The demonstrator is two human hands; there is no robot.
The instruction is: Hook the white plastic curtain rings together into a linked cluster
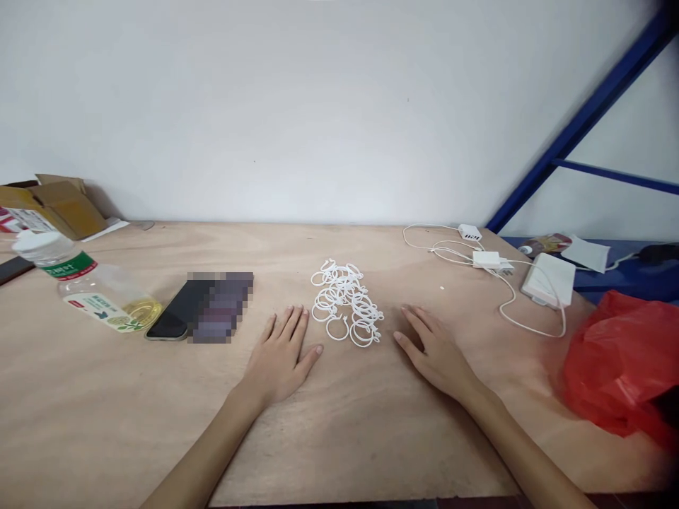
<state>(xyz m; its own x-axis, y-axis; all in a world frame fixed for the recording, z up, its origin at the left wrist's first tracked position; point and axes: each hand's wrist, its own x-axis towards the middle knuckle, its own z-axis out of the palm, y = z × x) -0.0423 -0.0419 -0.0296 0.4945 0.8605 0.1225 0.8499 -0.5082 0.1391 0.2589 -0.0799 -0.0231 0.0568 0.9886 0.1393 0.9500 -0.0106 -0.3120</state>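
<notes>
Several white plastic rings (346, 291), each with a small loop, lie in a loose pile on the wooden table (339, 424). They look like curtain rings, and many overlap. To the left of the pile, my left hand (281, 357) rests palm down on the wood, fingers stretched out and thumb apart. On the other side my right hand (432, 350) also lies on the table, its fingers extended and its thumb spread. Neither hand touches the rings or holds anything.
Left of my hands are a dark phone (172, 311), a clear bottle with a white cap (79, 283) and a cardboard box (64, 205). At right lie a white charger with cable (486, 259), a white box (549, 279) and a red plastic bag (626, 360). A blue frame (583, 120) stands behind.
</notes>
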